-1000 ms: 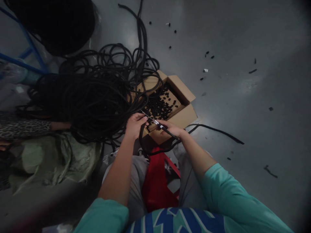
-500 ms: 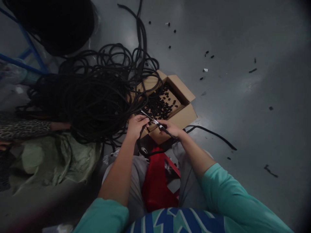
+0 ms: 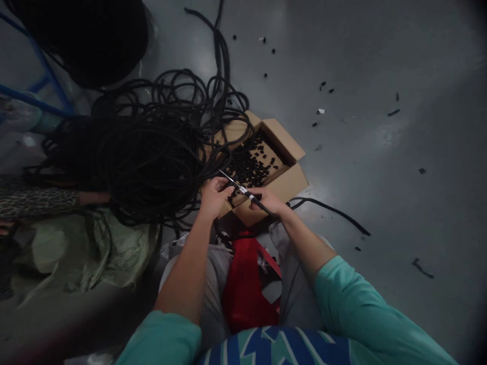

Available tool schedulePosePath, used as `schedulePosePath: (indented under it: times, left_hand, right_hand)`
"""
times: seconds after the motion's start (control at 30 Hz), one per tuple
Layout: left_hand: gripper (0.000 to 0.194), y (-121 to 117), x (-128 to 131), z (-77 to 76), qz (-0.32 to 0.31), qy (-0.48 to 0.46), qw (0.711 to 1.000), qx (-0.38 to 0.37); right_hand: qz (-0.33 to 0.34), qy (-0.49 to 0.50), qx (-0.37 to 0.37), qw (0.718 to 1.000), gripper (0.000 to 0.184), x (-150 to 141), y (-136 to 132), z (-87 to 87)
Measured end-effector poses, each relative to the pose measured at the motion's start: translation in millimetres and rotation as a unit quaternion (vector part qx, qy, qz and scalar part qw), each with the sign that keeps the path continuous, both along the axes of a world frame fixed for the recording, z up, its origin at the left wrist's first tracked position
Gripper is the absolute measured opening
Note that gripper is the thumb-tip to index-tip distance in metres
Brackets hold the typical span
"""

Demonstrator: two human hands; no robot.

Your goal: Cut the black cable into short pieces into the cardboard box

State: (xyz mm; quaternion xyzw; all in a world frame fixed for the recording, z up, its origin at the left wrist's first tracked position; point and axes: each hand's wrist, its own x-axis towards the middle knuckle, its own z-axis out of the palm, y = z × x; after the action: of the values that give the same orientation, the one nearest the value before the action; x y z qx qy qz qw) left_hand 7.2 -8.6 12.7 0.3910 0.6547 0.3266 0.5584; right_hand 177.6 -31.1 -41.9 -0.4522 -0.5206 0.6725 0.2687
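I sit on a red stool [image 3: 247,284] over an open cardboard box [image 3: 291,185] that holds several short black tube pieces [image 3: 251,162]. My left hand [image 3: 212,195] is closed on a black tube, pinching it near the box's edge. My right hand [image 3: 268,200] grips scissors [image 3: 238,186] whose blades point up-left toward my left fingers. A length of the black tube [image 3: 331,213] trails from under my right wrist across the floor to the right.
A big tangle of black tubing [image 3: 152,147] lies left of the box. A green sack [image 3: 87,248] and another person's arm in a patterned sleeve [image 3: 38,200] are at left. Cut black bits [image 3: 323,86] dot the grey floor; blue frame bars [image 3: 41,86] stand top left.
The trailing tube on the floor has been drawn in toward me, and its loop under my hands has shrunk. Both hands stay at the box edge.
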Motion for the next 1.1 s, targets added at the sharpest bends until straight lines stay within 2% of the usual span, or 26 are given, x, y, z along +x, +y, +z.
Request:
schedulePosePath:
  times: [0.2, 0.37, 0.63, 0.9, 1.1]
  left_hand:
    - [0.018, 0.2, -0.2, 4.2, -0.030, 0.037, 0.999, -0.004]
    - [0.013, -0.5, -0.6, 7.3, -0.091, 0.017, 0.995, -0.041]
    - [0.017, 1.6, -6.5, 6.9, -0.126, 0.037, 0.991, -0.031]
    - [0.025, 1.8, -6.9, -4.9, -0.164, 0.123, 0.979, -0.009]
    - [0.022, 0.9, -6.1, -10.2, -0.174, 0.138, 0.975, 0.006]
  right_hand:
    - [0.026, 0.044, -0.056, 0.997, 0.052, 0.0, -1.0, 0.4]
    - [0.020, 0.060, -0.057, 0.996, 0.061, 0.1, -1.9, -0.4]
    - [0.019, 0.057, -0.057, 0.997, 0.050, 0.2, -0.5, 2.1]
    - [0.009, 0.033, -0.067, 0.997, 0.047, 3.9, -3.4, -2.8]
    - [0.037, 0.111, -0.148, 0.982, 0.057, 5.3, -4.8, -1.5]
